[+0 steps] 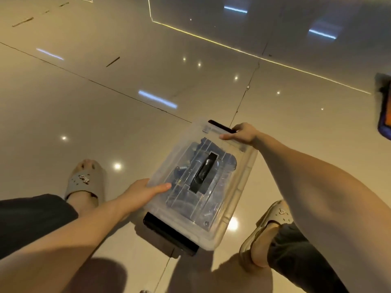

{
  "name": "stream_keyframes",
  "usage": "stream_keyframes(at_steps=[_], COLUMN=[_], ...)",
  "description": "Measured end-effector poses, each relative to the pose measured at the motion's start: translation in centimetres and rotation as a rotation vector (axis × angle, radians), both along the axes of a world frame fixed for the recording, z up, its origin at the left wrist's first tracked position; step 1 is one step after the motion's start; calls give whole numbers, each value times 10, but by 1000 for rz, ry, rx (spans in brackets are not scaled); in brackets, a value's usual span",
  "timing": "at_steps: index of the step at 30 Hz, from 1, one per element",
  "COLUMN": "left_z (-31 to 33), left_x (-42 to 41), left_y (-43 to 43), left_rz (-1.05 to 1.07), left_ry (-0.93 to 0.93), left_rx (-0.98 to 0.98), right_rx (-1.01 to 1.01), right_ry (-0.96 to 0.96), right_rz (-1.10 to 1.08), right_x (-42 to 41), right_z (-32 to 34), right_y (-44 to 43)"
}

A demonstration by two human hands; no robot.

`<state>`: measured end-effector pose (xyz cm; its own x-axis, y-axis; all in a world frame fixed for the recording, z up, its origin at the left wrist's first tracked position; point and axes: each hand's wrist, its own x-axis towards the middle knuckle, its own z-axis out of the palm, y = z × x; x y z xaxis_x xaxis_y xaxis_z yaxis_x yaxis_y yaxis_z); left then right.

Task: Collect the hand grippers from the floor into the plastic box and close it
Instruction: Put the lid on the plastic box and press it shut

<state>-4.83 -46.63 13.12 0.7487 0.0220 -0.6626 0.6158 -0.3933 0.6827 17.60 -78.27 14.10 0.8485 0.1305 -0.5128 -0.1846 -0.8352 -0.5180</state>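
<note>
A clear plastic box (237, 193) stands on the floor between my feet, its transparent lid on top with a black carry handle (204, 172) in the middle. Dark hand grippers with metal springs (182, 168) show through the lid, inside the box. My left hand (146, 190) grips the lid's left edge, thumb lying on top. My right hand (243, 133) holds the far edge beside a black latch (220, 126). A second black latch (169, 234) hangs open at the near end.
Glossy beige floor tiles (105, 106) with light reflections surround the box. My left foot in a grey slipper (85, 180) is left of it, my right slipper (266, 227) to its right. A blue-and-orange object (385, 119) sits at the right edge.
</note>
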Motion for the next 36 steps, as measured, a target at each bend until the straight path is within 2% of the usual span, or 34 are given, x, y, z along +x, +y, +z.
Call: stream_keyframes(at_steps=[4,7,9,12,14,18,21,26,32,36], left_z=[-1,6,16,24,30,21,23,14,18,27], left_x=[-28,-51,-68,-88,-100,-104,-101,-103,-144,-204], left_y=[-19,-33,-47,-75,-100,-131,-146,-144,-111,-78], left_rz=[286,517,669,736,835,1142,1120,1050,1032,1117], left_ry=[-80,-5,141,320,220,-66,-130,-152,-117,-89], left_rx=[116,132,11,-216,-276,-59,91,194,292,342], right_rx=[102,70,9,-83,-110,-132,-164,-238,-69,-32], right_ry=[-145,-209,-259,-290,-261,-192,-194,-218,-79,-16], right_rz=[25,98,139,148,143,123,152,241,243,374], right_x=[-5,-10,-15,-21,-22,-22,-22,-42,-90,-132], right_z=[-4,-7,-8,-6,-2,3,4,15,31,42], right_y=[-8,-11,-9,-6,-5,-2,-3,3,22,70])
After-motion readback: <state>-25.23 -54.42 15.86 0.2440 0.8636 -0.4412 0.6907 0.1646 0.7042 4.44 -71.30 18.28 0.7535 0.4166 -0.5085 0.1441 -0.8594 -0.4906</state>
